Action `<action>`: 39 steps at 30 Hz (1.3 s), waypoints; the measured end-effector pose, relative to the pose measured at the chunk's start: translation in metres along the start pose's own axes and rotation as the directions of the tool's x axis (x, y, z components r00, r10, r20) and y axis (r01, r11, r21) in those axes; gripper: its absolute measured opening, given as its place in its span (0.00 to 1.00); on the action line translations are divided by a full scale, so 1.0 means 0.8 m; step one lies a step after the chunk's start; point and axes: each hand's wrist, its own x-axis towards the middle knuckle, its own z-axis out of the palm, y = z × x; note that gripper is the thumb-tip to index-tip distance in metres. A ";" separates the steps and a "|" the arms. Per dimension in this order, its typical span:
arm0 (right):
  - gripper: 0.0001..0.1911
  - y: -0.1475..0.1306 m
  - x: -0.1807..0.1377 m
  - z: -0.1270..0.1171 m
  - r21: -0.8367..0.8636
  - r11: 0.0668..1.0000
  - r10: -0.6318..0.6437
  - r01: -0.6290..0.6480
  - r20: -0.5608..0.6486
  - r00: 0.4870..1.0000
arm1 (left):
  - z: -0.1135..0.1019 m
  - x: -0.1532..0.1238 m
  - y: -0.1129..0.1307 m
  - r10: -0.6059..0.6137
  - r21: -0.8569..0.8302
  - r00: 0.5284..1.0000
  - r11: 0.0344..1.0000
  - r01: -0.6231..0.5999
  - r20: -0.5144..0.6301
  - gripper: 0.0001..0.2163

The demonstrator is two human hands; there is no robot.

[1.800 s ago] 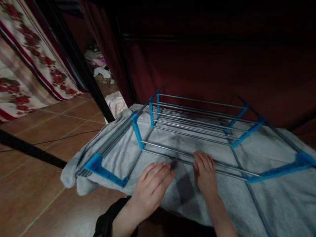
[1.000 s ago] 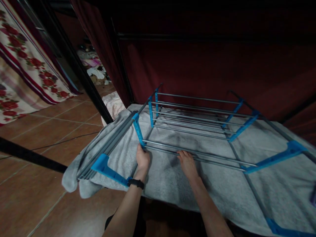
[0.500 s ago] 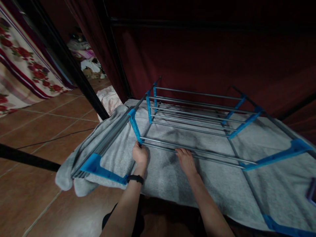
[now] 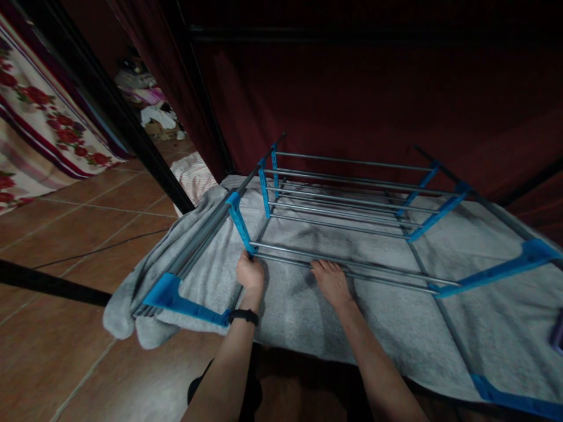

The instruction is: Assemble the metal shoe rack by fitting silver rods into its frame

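A shoe rack (image 4: 347, 204) of grey metal tubes and blue plastic side brackets lies on a grey blanket. My left hand (image 4: 250, 272), with a black band on the wrist, is closed around the lower end of a blue bracket (image 4: 240, 223) where the tubes enter it; its fingertips are hidden. To its right, my right hand (image 4: 331, 280) has its fingers bent over the lower front tube (image 4: 281, 259), the thumb out of sight. Loose grey tubes (image 4: 200, 243) seem to lie bundled along the left side, near a blue corner piece (image 4: 169, 293).
The grey blanket (image 4: 299, 319) covers a raised surface, with dark red cloth (image 4: 352, 99) behind it. Black metal posts (image 4: 105, 111) stand at the left over a tiled floor (image 4: 88, 234). A flowered cloth (image 4: 61, 126) hangs beyond. A purple-edged object (image 4: 558, 334) shows at the right edge.
The view has shifted slightly. Both hands stay at the same places on the rack, and the rack itself shows hardly any movement.
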 end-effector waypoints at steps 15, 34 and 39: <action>0.16 0.001 0.008 -0.016 0.003 1.000 -0.027 0.027 0.100 0.995 | -0.002 -0.001 0.002 0.008 0.015 1.000 1.000 -0.008 -0.003 0.17; 0.17 0.002 0.009 -0.025 0.046 0.999 -0.018 0.013 0.115 0.993 | -0.002 0.000 0.003 0.001 0.040 1.000 0.999 -0.001 -0.010 0.15; 0.16 0.002 0.011 -0.026 0.053 0.999 0.001 -0.008 0.137 0.991 | -0.002 0.000 0.002 0.009 0.046 1.000 0.999 -0.008 -0.007 0.15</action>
